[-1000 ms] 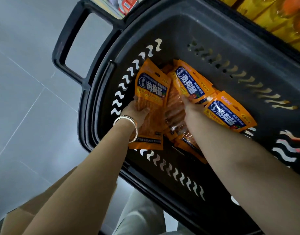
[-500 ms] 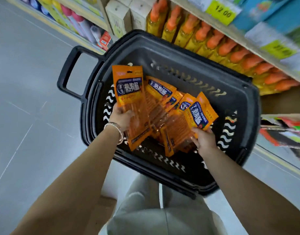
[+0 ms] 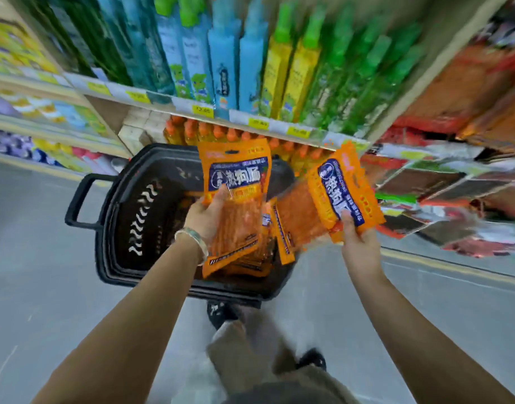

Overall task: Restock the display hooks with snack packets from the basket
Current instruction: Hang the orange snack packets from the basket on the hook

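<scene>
On the left we see the black basket (image 3: 125, 205) on the floor, its handle (image 3: 75, 205) sticking out to the left. Above it the left hand (image 3: 205, 215) grips 1 orange snack packet (image 3: 236, 176) by its lower half, thumb pressed on the front. More packets (image 3: 250, 265) lie in the basket under it. Further right, the right hand (image 3: 359, 237) pinches a 2nd packet (image 3: 332, 196) by its near edge, tilted, thumb on top. We think these packets are light, thin and bendy, and the shiny wrap may slip, so a hold near the top hole would help us hang them. On the far right is a blurry rack (image 3: 442, 182) of packs; we cannot make out the hooks. There is open floor between basket and rack, but the shelf edge (image 3: 238, 116) sits close behind the basket.
</scene>
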{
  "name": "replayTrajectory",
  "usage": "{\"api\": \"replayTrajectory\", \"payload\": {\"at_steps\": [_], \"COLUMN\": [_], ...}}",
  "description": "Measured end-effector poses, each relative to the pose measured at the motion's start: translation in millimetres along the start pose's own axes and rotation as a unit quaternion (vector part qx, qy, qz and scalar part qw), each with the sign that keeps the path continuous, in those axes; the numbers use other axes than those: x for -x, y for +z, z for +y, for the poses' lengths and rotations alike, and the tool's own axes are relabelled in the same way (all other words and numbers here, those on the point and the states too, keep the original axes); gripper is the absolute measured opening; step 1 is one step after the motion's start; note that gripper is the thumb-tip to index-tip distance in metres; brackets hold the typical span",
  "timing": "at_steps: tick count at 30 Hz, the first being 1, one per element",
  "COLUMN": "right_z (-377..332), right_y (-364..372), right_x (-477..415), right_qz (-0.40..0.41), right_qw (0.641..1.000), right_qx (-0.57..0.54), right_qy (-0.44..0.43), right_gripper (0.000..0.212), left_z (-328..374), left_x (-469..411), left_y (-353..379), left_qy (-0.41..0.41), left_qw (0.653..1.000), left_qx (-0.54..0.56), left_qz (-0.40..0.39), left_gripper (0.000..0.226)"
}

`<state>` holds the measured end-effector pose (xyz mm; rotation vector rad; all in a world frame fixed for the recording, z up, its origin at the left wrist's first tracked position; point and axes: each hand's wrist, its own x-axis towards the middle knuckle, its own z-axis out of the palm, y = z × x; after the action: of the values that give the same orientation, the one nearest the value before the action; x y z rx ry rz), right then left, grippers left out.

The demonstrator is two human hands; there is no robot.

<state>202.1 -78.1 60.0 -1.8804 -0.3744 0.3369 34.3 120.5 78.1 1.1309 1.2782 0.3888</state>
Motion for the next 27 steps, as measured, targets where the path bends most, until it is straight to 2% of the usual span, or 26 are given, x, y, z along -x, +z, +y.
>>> {"api": "replayTrajectory", "payload": {"at_steps": [3, 6, 10, 13, 17, 27], "right_z": [-7.7, -18.2, -33.8, -57.8, -97.4, -192.3], "right_y": [-70.9, -139.4, -225.0, -283.1, -341.5, -403.1], "right_x": [0.8, -1.5, -16.3, -32.1, -59.3, -154.0], "right_qz": [0.046, 0.073, 0.112, 0.153, 0.165, 0.208], "right_qw": [0.999, 0.997, 0.992, 0.981, 0.969, 0.945], "right_qx": [-0.007, -0.003, 0.007, 0.005, -0.040, -0.081], "right_qy": [-0.017, -0.034, -0.065, -0.120, -0.180, -0.237], "right_gripper": [0.029, 0.025, 0.026, 0.015, 0.014, 0.015], "left_z": [21.9, 44.5, 78.3, 110.8, 159.0, 267.8], "left_x": [37.5, 80.4, 127.9, 155.5, 184.4, 193.3], "left_y": [50.2, 102.6, 165.7, 209.3, 254.7, 314.7], "left_qy": [0.081, 0.162, 0.251, 0.309, 0.358, 0.433], "left_qw": [0.996, 0.985, 0.965, 0.948, 0.930, 0.896], "left_qx": [0.002, -0.008, -0.010, 0.007, 0.029, 0.050], "left_qz": [-0.041, -0.062, -0.069, -0.077, -0.084, -0.086], "left_gripper": [0.023, 0.012, 0.011, 0.003, 0.006, 0.017]}}
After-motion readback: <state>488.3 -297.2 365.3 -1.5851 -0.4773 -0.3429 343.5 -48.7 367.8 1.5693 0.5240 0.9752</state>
